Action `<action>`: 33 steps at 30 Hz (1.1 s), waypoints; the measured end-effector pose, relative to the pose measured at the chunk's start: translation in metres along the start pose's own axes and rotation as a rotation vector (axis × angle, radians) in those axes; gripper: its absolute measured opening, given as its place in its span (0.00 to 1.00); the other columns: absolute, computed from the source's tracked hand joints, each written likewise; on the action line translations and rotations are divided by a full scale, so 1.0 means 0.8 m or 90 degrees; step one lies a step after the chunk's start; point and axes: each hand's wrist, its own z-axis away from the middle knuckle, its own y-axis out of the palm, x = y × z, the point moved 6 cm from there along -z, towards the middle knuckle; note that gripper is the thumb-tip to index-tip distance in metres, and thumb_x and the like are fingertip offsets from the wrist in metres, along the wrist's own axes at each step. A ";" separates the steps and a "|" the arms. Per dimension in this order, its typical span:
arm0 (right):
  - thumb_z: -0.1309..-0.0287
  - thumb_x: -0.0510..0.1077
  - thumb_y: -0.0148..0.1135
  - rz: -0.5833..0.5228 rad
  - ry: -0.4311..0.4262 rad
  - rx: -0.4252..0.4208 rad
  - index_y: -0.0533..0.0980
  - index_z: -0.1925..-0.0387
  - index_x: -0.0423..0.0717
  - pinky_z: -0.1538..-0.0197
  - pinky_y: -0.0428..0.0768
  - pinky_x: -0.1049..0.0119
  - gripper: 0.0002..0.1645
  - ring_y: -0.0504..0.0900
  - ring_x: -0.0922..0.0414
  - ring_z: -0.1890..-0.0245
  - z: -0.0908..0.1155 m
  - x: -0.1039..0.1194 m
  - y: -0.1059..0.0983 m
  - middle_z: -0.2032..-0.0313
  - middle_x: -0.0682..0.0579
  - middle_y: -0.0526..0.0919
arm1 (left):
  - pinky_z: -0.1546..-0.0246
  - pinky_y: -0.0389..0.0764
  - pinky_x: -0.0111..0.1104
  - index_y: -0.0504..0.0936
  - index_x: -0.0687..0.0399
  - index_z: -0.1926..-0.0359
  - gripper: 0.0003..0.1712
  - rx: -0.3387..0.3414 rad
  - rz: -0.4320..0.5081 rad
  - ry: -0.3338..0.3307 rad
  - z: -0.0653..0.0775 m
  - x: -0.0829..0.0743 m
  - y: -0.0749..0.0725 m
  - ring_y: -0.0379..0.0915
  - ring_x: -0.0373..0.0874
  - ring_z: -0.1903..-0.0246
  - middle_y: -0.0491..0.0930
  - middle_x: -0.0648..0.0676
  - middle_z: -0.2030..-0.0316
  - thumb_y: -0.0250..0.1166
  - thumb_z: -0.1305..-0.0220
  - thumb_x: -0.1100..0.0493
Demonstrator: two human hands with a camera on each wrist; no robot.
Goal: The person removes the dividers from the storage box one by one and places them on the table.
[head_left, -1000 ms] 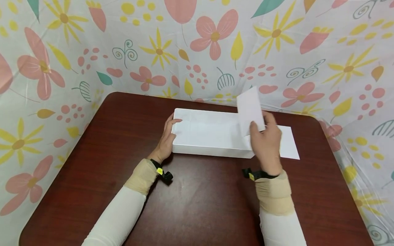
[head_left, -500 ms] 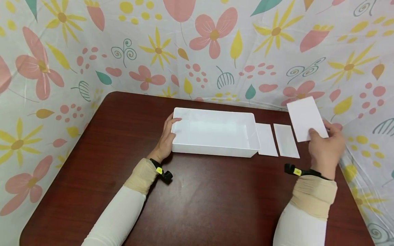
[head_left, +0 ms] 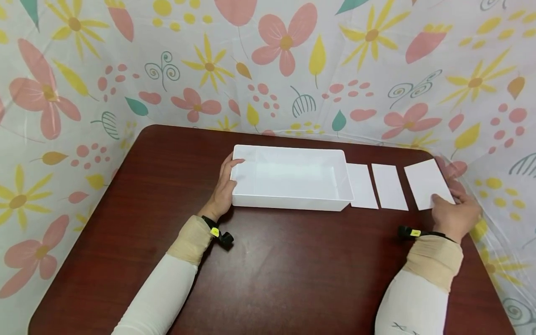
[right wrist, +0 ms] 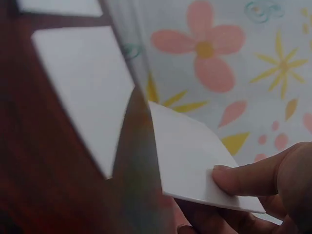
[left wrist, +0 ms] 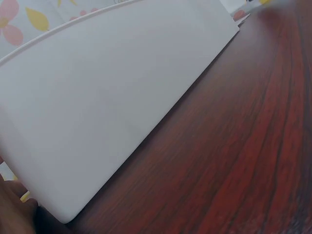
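A white rectangular plastic tray (head_left: 289, 204) lies lengthwise on the table. My left hand (head_left: 222, 188) grips its left end, one finger over the rim. In the left wrist view the tray's long side wall (left wrist: 112, 102) fills much of the picture, and a bit of the left hand (left wrist: 14, 209) shows at the lower left. My right hand (head_left: 456, 211) pinches a blank white card (head_left: 428, 184) by its near right corner, thumb on top and fingers underneath. In the right wrist view this card (right wrist: 190, 156) is tilted, with its far end by the table edge.
Two more white cards lie in a row to the tray's right: one (head_left: 363, 186) partly behind the tray's end, the other (head_left: 389, 186) beside it. A dark red-brown wooden table (head_left: 289, 270) bears everything. Flower-printed cloth (head_left: 259, 60) hangs behind and at both sides.
My right hand has carried the white card from over the tray's right end to the table's right side and lowered it there. The left hand has stayed on the tray.
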 end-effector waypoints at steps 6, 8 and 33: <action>0.51 0.45 0.68 0.226 -0.037 0.019 0.74 0.38 0.55 0.34 0.63 0.62 0.35 0.62 0.54 0.38 -0.005 -0.009 0.004 0.48 0.53 0.75 | 0.39 0.44 0.65 0.60 0.73 0.37 0.35 -0.002 -0.003 -0.012 -0.001 0.000 0.000 0.36 0.61 0.32 0.40 0.72 0.29 0.36 0.50 0.75; 0.51 0.48 0.67 0.266 -0.054 0.020 0.74 0.37 0.53 0.34 0.63 0.59 0.35 0.63 0.51 0.40 -0.006 -0.011 0.005 0.59 0.57 0.75 | 0.40 0.45 0.65 0.60 0.74 0.37 0.35 -0.002 -0.004 -0.013 -0.002 0.000 -0.001 0.36 0.61 0.32 0.39 0.72 0.29 0.35 0.50 0.74; 0.48 0.49 0.63 0.398 -0.105 0.112 0.69 0.35 0.40 0.34 0.59 0.45 0.38 0.58 0.38 0.38 -0.005 -0.025 0.016 0.37 0.34 0.67 | 0.39 0.43 0.66 0.61 0.71 0.36 0.35 0.001 -0.006 -0.009 -0.001 0.002 0.000 0.36 0.63 0.32 0.40 0.73 0.30 0.36 0.50 0.76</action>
